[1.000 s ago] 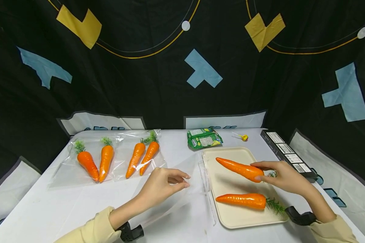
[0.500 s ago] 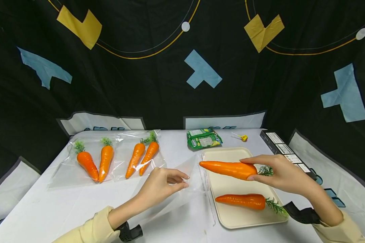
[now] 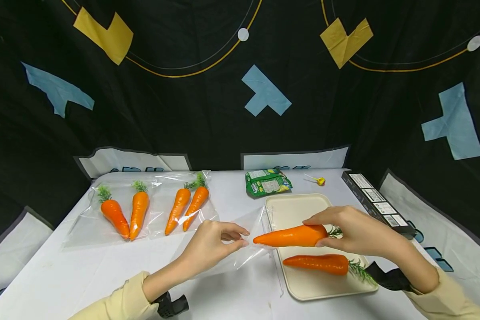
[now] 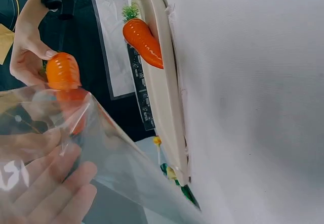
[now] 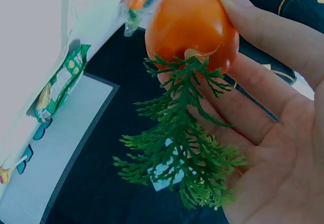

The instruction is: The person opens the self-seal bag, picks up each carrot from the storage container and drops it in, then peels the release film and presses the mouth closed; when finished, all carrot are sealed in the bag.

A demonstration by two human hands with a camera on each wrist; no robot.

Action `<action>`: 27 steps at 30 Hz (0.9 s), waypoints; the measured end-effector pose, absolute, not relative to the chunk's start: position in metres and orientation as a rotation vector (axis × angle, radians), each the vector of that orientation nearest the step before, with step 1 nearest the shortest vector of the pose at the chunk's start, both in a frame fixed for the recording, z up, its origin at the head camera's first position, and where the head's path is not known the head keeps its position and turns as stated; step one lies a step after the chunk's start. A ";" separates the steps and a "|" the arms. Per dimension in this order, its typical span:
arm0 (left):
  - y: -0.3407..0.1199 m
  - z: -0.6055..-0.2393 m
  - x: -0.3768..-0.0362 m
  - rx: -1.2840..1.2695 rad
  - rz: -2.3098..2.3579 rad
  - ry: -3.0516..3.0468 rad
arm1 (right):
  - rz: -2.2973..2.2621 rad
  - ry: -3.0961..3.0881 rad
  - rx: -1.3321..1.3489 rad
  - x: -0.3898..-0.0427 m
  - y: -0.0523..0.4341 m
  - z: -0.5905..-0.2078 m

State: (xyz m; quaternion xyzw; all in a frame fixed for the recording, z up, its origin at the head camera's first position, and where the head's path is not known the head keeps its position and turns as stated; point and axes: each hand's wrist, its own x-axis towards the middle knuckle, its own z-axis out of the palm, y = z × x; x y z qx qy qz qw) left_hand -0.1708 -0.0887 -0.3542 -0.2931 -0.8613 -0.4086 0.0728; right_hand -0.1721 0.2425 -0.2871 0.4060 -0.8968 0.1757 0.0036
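Note:
In the head view my left hand (image 3: 214, 242) pinches the edge of a clear plastic bag (image 3: 230, 263) above the table. My right hand (image 3: 360, 233) grips an orange carrot (image 3: 288, 236) by its thick end, its tip pointing left at the bag's mouth. The left wrist view shows the carrot's lower part through the plastic. Green leaves (image 5: 187, 118) hang from the carrot's thick end towards my right palm in the right wrist view. A second carrot (image 3: 318, 264) lies on the cream tray (image 3: 300, 286), beneath the held one.
At the left lie two clear bags, each with two carrots (image 3: 140, 209) (image 3: 179, 211) inside. Behind the tray are a green snack packet (image 3: 269, 182) and a yellow lollipop (image 3: 321, 181). A long black box (image 3: 378, 202) lies along the right edge.
My right hand has carried the carrot left and slightly down from over the tray to the bag's mouth. My left hand has stayed in place, and the bag's film has shifted.

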 end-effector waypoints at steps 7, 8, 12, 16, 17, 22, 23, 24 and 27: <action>-0.085 -0.354 -0.170 -0.914 -1.139 -2.524 | 0.544 -2.850 1.260 -0.177 0.230 -0.296; -0.085 -0.354 -0.169 -0.916 -1.122 -2.520 | 0.549 -2.853 1.261 -0.177 0.228 -0.297; -0.084 -0.354 -0.168 -0.924 -1.058 -2.509 | 0.590 -2.863 1.263 -0.180 0.221 -0.298; -0.083 -0.353 -0.167 -0.917 -0.991 -2.492 | 0.636 -2.860 1.250 -0.182 0.214 -0.299; -0.083 -0.353 -0.167 -0.917 -0.979 -2.488 | 0.644 -2.860 1.245 -0.182 0.212 -0.299; -0.083 -0.354 -0.166 -0.935 -0.967 -2.473 | 0.650 -2.860 1.206 -0.186 0.202 -0.306; -0.083 -0.354 -0.166 -0.938 -0.968 -2.474 | 0.644 -2.856 1.198 -0.186 0.200 -0.307; -0.083 -0.355 -0.166 -0.939 -0.970 -2.474 | 0.640 -2.852 1.189 -0.187 0.198 -0.308; -0.083 -0.355 -0.166 -0.936 -0.962 -2.477 | 0.651 -2.842 1.164 -0.188 0.193 -0.312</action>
